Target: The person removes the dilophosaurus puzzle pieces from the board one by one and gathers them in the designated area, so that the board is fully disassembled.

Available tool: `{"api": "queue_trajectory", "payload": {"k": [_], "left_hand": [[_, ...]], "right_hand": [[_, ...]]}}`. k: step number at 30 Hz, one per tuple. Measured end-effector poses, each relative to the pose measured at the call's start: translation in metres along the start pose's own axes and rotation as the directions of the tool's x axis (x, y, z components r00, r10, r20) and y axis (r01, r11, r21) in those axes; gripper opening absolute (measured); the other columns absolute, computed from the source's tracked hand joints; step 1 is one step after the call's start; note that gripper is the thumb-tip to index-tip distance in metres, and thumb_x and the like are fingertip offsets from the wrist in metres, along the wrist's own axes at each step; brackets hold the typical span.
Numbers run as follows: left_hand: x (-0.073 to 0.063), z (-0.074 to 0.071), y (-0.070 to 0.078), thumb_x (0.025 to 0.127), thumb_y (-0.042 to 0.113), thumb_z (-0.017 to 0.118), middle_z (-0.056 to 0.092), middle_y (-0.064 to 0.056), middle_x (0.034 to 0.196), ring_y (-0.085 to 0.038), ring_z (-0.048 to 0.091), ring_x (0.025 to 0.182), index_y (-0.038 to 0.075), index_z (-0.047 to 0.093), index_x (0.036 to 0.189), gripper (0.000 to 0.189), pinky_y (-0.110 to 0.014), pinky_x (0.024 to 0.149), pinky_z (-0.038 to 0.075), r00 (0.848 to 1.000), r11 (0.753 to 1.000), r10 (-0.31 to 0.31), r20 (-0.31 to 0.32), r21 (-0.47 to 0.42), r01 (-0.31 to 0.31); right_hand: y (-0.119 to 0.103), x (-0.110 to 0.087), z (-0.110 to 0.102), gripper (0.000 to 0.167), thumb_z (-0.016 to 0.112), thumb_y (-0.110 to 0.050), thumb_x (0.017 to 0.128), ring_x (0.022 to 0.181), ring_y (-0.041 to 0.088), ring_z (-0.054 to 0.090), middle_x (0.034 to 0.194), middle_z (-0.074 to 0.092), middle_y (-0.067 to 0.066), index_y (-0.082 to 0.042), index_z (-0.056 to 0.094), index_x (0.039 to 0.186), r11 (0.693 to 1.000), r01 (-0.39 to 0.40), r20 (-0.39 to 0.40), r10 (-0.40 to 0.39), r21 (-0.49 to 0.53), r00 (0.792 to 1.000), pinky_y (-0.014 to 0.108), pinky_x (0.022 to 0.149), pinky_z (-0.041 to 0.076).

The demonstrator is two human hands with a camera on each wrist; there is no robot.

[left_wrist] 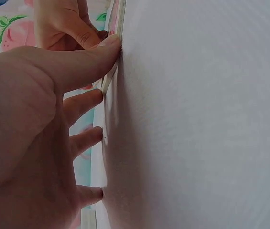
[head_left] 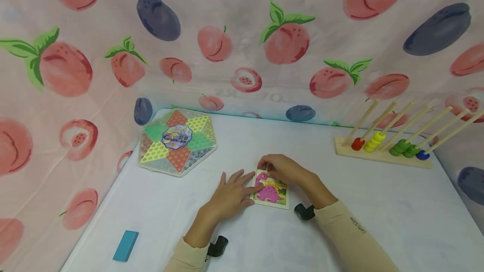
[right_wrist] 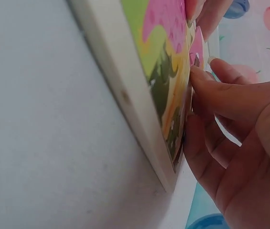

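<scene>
On the white table (head_left: 287, 249), between the star-patterned board (head_left: 177, 148) and the bead rack (head_left: 382, 157), the dinosaur puzzle (head_left: 270, 194) is pinched at its top by the bent thumb and fingers of the right hand (head_left: 284, 168) and touched at its left side by the spread fingers of the left hand (head_left: 228, 197).

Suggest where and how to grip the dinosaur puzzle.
Probably pinch the pale rim at its near-right end, coming from the right: the dinosaur puzzle lies flat, that edge is bare, and the left hand and right hand occupy the left and far sides.
</scene>
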State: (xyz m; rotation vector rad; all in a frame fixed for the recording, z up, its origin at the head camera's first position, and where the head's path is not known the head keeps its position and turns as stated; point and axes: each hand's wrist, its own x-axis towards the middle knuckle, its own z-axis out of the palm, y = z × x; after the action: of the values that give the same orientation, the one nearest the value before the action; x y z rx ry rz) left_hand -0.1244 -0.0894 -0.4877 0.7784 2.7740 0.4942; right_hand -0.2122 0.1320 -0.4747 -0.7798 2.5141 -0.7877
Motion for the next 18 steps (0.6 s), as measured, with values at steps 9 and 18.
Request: {"api": "queue_trajectory", "payload": {"k": [9,18], "left_hand": [[0.0004,0.0008,0.0003,0.097,0.042,0.065,0.039,-0.001,0.166,-0.036,0.028,0.157,0.038,0.058,0.143,0.047,-0.079,0.118,0.019,1.000,1.000,0.009,-0.003,0.002,-0.009],[-0.0002,-0.0007,0.0003,0.098,0.042,0.064,0.038,-0.001,0.166,-0.036,0.028,0.156,0.038,0.058,0.144,0.047,-0.079,0.118,0.020,1.000,1.000,0.008,0.002,0.010,-0.008]], "right_hand": [[0.0032,-0.0037,0.0000,0.025,0.070,-0.010,0.096,0.104,0.015,0.064,0.113,0.072,0.001,-0.014,0.069,0.120,1.000,0.011,0.006,-0.011,0.018,1.000,0.038,0.100,0.058],[-0.0025,-0.0021,0.0048,0.028,0.081,-0.023,0.087,0.095,0.012,0.059,0.101,0.068,-0.006,-0.021,0.070,0.113,0.998,-0.051,-0.038,0.050,-0.027,0.998,0.032,0.091,0.055]]}}
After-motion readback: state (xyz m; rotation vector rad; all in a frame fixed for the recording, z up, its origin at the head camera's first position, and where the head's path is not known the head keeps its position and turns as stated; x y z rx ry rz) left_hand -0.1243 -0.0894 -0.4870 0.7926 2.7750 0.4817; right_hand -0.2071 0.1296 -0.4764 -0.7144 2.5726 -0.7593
